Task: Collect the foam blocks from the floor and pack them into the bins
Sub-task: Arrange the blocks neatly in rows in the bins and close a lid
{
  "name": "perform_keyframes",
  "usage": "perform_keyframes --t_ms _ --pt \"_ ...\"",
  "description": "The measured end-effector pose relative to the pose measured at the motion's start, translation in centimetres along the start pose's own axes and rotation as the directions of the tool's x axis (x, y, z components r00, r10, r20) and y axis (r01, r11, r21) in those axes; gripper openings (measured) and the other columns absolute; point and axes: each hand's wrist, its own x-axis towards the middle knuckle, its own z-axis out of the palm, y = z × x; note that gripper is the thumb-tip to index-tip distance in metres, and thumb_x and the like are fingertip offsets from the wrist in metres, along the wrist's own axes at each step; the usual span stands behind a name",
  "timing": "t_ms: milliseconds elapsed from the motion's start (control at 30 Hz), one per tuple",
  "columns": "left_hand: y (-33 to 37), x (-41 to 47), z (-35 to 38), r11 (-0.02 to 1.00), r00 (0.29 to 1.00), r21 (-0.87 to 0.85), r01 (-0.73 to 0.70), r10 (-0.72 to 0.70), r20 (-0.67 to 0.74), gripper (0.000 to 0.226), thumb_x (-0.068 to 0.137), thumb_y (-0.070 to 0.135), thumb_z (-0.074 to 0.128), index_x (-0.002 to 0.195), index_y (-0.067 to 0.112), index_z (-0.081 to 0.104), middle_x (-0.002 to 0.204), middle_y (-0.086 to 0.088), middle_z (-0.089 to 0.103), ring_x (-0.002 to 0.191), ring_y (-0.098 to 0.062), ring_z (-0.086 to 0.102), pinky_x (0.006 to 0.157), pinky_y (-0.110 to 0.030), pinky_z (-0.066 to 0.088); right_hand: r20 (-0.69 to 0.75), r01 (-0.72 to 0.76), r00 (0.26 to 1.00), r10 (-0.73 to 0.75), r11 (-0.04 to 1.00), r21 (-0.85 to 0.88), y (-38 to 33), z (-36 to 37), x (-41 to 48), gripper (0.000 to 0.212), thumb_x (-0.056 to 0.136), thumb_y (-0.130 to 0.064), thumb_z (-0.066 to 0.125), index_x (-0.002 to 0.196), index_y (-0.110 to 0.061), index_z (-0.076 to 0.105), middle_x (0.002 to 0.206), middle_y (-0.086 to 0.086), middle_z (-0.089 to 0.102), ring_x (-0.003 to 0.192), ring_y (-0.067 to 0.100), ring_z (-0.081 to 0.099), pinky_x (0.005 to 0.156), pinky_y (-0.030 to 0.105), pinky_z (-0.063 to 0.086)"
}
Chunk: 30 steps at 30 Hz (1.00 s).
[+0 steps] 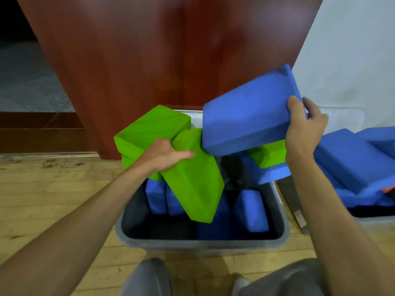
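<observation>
The packing step is in hand: both hands are over the grey bin (203,242), which stands on the wood floor (53,189) in front of a red-brown door (149,60). The left hand (168,154) grips two green blocks (192,180) together, fingers curled between them. The upper one juts past the bin's far left corner and the lower one tilts down into its mouth. The right hand (303,129) clasps the right end of a blue block (245,118), thumb on the near face and fingers behind. It holds the block tilted above the bin's far right corner. Inside, stored blocks (156,195) stand on end by the left wall and toward the right wall, with a dark gap at the near middle. A third green block (269,154) lies on blue foam at the far right edge. A second bin (374,218), just beside on the right, is heaped with blue blocks. The next move likely calls for turning the green pair upright and lowering them into that gap, then the blue block beside them. Two blocks in one grip may slip apart as they go down.
</observation>
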Motion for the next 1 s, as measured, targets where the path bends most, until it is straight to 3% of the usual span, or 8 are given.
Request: perform_keyframes --t_ms 67,167,300,400,600,800,900,1000 --pt "-0.6 -0.4 1.4 0.991 1.000 0.136 0.003 -0.001 -0.012 0.086 0.063 0.076 0.063 0.119 0.011 0.057 0.120 -0.009 0.056 0.107 -0.028 0.058 0.088 -0.038 0.047 -0.024 0.043 0.999 -0.046 0.993 -0.110 -0.4 -0.2 -1.0 0.050 0.084 -0.043 0.063 0.127 -0.019 0.057 0.115 -0.004 0.043 0.082 -0.014 0.051 0.073 0.004 0.039" --pt "-1.4 -1.2 3.0 0.957 0.998 0.289 -0.037 0.049 -0.033 0.094 0.071 0.075 0.058 0.135 0.009 0.039 0.135 -0.009 0.041 0.123 -0.030 0.048 0.096 -0.040 0.042 0.040 0.122 0.993 -0.115 0.946 -0.301 -0.9 -0.3 -2.2 0.054 0.084 -0.046 0.059 0.132 -0.022 0.054 0.119 -0.004 0.040 0.091 0.000 0.049 0.086 0.019 0.037" --pt "-2.4 -2.3 5.0 0.933 0.995 0.348 -0.090 0.095 0.001 0.091 0.073 0.078 0.051 0.133 0.010 0.039 0.131 -0.009 0.039 0.120 -0.029 0.051 0.094 -0.040 0.044 0.198 0.227 0.970 -0.142 0.822 -0.522 -0.8 -0.1 -3.0 0.064 0.085 -0.051 0.056 0.140 -0.021 0.044 0.130 0.002 0.038 0.103 0.014 0.051 0.089 0.027 0.037" --pt "-3.0 -2.9 6.4 0.935 0.996 0.342 -0.092 0.083 0.043 0.085 0.076 0.076 0.049 0.129 0.010 0.042 0.128 -0.009 0.039 0.119 -0.030 0.051 0.093 -0.040 0.043 0.313 0.292 0.944 -0.108 0.718 -0.632 0.0 0.4 -3.7 0.063 0.085 -0.053 0.056 0.133 -0.016 0.045 0.120 0.004 0.036 0.104 0.029 0.054 0.087 0.037 0.043" --pt "-5.1 -3.3 7.0 0.971 1.000 0.239 0.017 -0.018 0.003 0.084 0.075 0.074 0.054 0.133 0.015 0.038 0.133 -0.011 0.038 0.125 -0.033 0.048 0.099 -0.042 0.043 0.445 0.293 0.883 0.147 0.568 -0.769 2.3 1.2 -5.5 0.046 0.084 -0.048 0.055 0.101 -0.007 0.045 0.107 0.004 0.032 0.103 0.035 0.051 0.083 0.041 0.042" --pt "-6.9 -3.1 5.7 0.990 0.991 0.066 0.128 -0.131 0.041 0.092 0.073 0.070 0.062 0.146 0.024 0.031 0.143 -0.011 0.033 0.132 -0.030 0.040 0.105 -0.038 0.037 0.466 0.271 0.780 0.418 0.445 -0.853 5.1 1.7 -7.1 0.068 0.074 -0.053 0.067 0.120 -0.005 0.048 0.129 0.013 0.037 0.108 0.036 0.054 0.088 0.040 0.044" --pt "-6.8 -3.2 5.9 0.986 0.986 -0.058 0.158 -0.154 0.071 0.097 0.070 0.066 0.069 0.148 0.022 0.030 0.149 -0.010 0.028 0.136 -0.027 0.035 0.107 -0.035 0.032 0.469 0.300 0.733 0.492 0.385 -0.873 6.6 2.2 -7.7 0.080 0.068 -0.061 0.067 0.123 -0.007 0.048 0.133 0.013 0.037 0.101 0.034 0.061 0.088 0.040 0.051" --pt "-5.8 -3.5 7.8 0.985 0.984 0.023 0.170 -0.171 0.044 0.100 0.070 0.071 0.063 0.145 0.013 0.030 0.146 -0.012 0.029 0.133 -0.030 0.040 0.104 -0.039 0.037 0.439 0.231 0.710 0.550 0.407 -0.884 7.5 2.2 -7.6 0.088 0.068 -0.063 0.068 0.131 -0.006 0.044 0.138 0.011 0.033 0.103 0.032 0.061 0.079 0.040 0.057"
